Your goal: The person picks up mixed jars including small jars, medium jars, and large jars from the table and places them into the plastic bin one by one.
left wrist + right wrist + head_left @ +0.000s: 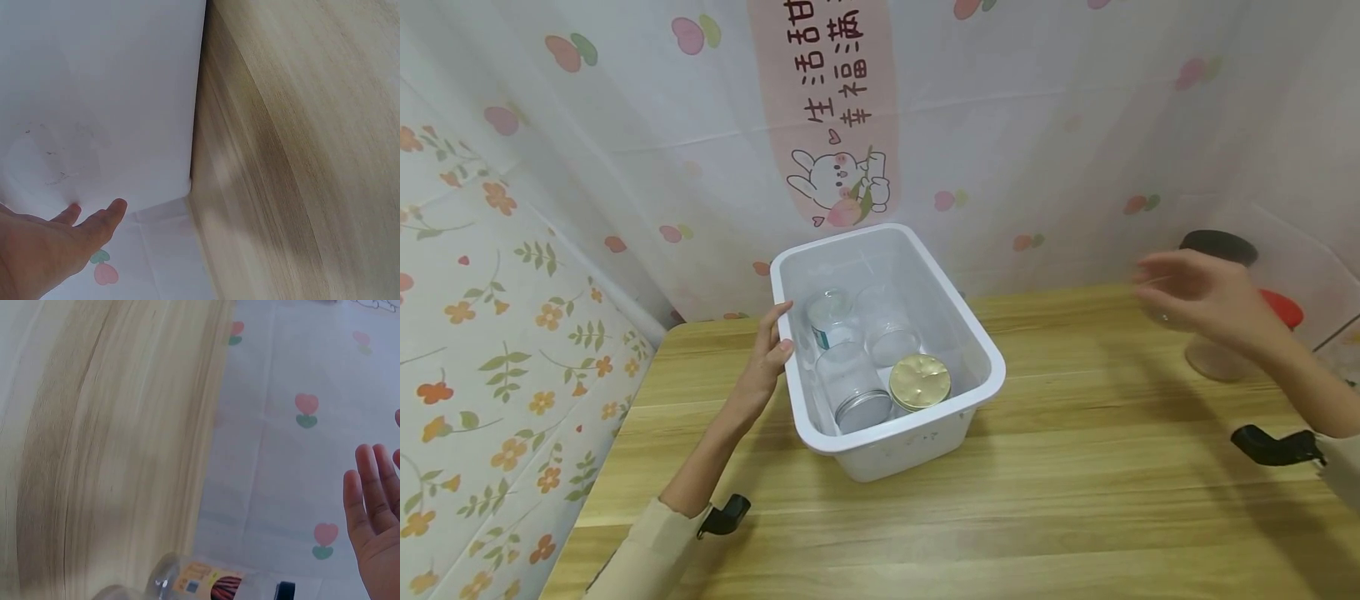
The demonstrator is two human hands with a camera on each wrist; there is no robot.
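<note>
My left hand (762,367) grips the left rim of a white plastic bin (904,450), fingertips over the edge. In the left wrist view, other fingers (103,222) lie against the bin's outer wall. Inside the bin lie several clear jars, one with a silver lid (863,410) and one with a gold top (920,382). My right hand (1213,300), blurred, is in the air at the right with fingers extended, holding nothing. Behind it stands a container with a black lid (1219,244); a red lid (1281,308) shows beside it, partly hidden by the hand.
The wooden table (1075,500) runs up to a printed curtain (1000,150) at the back; another floral cloth (512,350) hangs at the left. In the right wrist view a clear labelled jar (200,581) appears at the bottom edge.
</note>
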